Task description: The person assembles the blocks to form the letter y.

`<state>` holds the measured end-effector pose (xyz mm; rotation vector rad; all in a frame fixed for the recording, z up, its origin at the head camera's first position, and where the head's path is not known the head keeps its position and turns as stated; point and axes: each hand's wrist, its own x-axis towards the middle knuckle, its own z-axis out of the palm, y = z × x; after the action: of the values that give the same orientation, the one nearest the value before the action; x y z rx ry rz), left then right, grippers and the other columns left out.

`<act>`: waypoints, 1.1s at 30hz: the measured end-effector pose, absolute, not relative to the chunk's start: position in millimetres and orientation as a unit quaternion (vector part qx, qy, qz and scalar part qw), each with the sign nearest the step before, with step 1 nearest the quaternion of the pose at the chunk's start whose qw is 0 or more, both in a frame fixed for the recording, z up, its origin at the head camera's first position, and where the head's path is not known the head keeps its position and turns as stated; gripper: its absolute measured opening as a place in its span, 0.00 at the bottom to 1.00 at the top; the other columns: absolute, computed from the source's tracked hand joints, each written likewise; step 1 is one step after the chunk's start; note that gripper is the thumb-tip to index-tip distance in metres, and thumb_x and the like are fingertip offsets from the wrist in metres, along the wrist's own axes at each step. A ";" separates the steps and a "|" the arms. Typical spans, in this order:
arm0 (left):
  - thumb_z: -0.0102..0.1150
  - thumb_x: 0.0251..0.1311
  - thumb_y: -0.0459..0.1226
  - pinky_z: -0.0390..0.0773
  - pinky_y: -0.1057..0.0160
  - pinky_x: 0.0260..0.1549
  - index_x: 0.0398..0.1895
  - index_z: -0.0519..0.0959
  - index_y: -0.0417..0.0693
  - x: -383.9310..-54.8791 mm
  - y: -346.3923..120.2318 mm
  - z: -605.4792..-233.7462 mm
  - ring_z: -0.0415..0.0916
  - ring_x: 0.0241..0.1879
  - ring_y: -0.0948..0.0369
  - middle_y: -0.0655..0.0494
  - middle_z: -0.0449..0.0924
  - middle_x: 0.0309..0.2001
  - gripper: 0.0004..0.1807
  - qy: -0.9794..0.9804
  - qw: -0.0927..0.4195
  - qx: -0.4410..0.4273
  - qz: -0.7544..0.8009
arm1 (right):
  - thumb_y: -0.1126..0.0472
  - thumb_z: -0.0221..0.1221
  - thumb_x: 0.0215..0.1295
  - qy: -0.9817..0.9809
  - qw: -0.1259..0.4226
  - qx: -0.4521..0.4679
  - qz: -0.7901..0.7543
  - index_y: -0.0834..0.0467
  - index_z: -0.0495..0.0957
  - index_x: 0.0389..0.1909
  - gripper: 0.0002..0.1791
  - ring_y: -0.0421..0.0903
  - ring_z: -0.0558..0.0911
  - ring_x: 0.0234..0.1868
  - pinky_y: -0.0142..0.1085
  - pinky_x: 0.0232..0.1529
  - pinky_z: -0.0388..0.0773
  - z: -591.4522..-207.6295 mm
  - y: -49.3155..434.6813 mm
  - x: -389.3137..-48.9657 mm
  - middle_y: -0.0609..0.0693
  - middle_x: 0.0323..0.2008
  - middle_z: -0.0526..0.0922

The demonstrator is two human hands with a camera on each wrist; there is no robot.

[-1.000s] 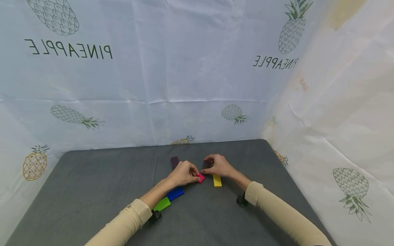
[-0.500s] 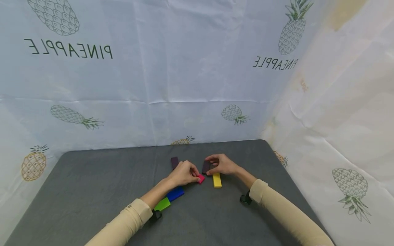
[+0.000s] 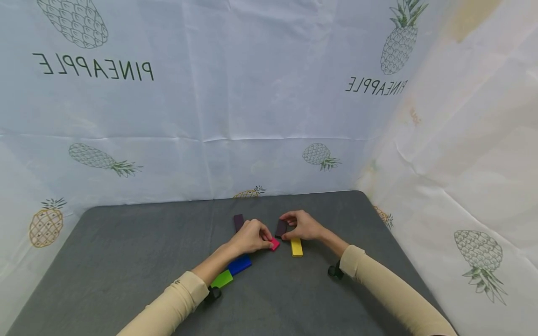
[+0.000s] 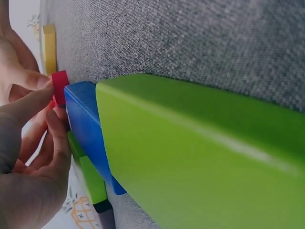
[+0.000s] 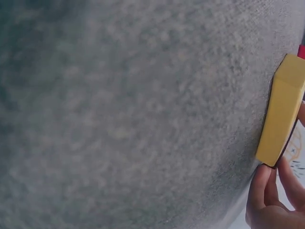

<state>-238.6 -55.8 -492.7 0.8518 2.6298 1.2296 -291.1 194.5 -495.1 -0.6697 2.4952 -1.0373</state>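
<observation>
My left hand (image 3: 249, 237) pinches a small red block (image 3: 274, 244) between thumb and fingers on the grey table. In the left wrist view the red block touches or nearly touches the end of a blue block (image 4: 86, 121); a bright green block (image 4: 190, 143) adjoins the blue one. My right hand (image 3: 306, 226) holds a dark block (image 3: 280, 228) by its ends, thumb at the near one. A yellow block (image 3: 296, 247) lies just below that hand, and in the right wrist view the yellow block (image 5: 281, 114) hides most of the dark one.
Beyond my left hand lies another dark block (image 3: 238, 221). A second green block (image 4: 93, 176) shows behind the blue one in the left wrist view. Cloth with pineapple prints hangs along the table's (image 3: 138, 252) back and right sides.
My right hand and forearm have shifted slightly right and the fingers have spread a little, so more of the dark block shows. The left hand and the red block stay in place.
</observation>
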 end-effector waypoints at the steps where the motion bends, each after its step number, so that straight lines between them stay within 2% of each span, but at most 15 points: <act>1: 0.80 0.59 0.33 0.78 0.72 0.26 0.33 0.92 0.40 -238.6 -56.0 -492.6 0.80 0.25 0.71 0.49 0.92 0.30 0.06 0.867 0.058 0.282 0.406 | 0.59 0.77 0.62 0.883 0.176 -0.237 -0.365 0.66 0.79 0.69 0.35 0.58 0.84 0.66 0.50 0.70 0.81 -495.1 193.9 -291.3 0.64 0.67 0.83; 22: 0.80 0.59 0.33 0.78 0.73 0.26 0.33 0.92 0.40 -239.3 -55.8 -493.0 0.81 0.26 0.72 0.49 0.92 0.31 0.06 0.868 0.058 0.285 0.403 | 0.60 0.76 0.65 0.874 0.180 -0.262 -0.368 0.66 0.78 0.70 0.35 0.61 0.83 0.69 0.50 0.71 0.81 -496.3 189.7 -290.4 0.65 0.69 0.82; 33: 0.81 0.59 0.34 0.79 0.72 0.27 0.32 0.92 0.41 -239.3 -56.0 -493.0 0.83 0.27 0.70 0.50 0.92 0.30 0.05 0.866 0.064 0.284 0.406 | 0.59 0.77 0.64 0.877 0.183 -0.260 -0.360 0.65 0.78 0.70 0.35 0.61 0.83 0.69 0.53 0.71 0.80 -495.0 190.6 -289.0 0.64 0.70 0.81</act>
<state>-239.3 -56.0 -493.0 0.8580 2.6169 1.2249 -289.0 190.6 -495.0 -0.7330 2.4757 -1.0149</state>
